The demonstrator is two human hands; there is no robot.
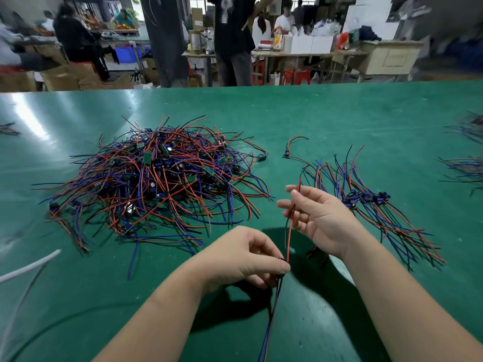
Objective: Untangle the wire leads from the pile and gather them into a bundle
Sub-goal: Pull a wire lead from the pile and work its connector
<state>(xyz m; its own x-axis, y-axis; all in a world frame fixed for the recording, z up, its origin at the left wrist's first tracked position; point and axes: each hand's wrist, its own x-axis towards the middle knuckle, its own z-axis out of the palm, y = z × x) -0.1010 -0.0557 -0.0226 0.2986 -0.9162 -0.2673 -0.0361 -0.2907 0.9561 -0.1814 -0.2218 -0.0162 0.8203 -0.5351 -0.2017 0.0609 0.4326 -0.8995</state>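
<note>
— Red lead (289, 239), where is it?
— Strung between both hands, long axis near upright. The left hand (243, 257) pinches its lower part and the right hand (318, 218) pinches the top.
— And the bundle (366, 198)?
— On the mat (339, 113), just right of the right hand, which is nearer. The pile (156, 178) lies to the left.
— Containers?
— None on the mat; wires lie loose.

A tangled pile (156, 178) of red, blue and black wire leads lies left; a straightened bundle (397, 223) lies right, blue connectors (366, 198) side by side; one lead (288, 241) is held upright between them.
</note>
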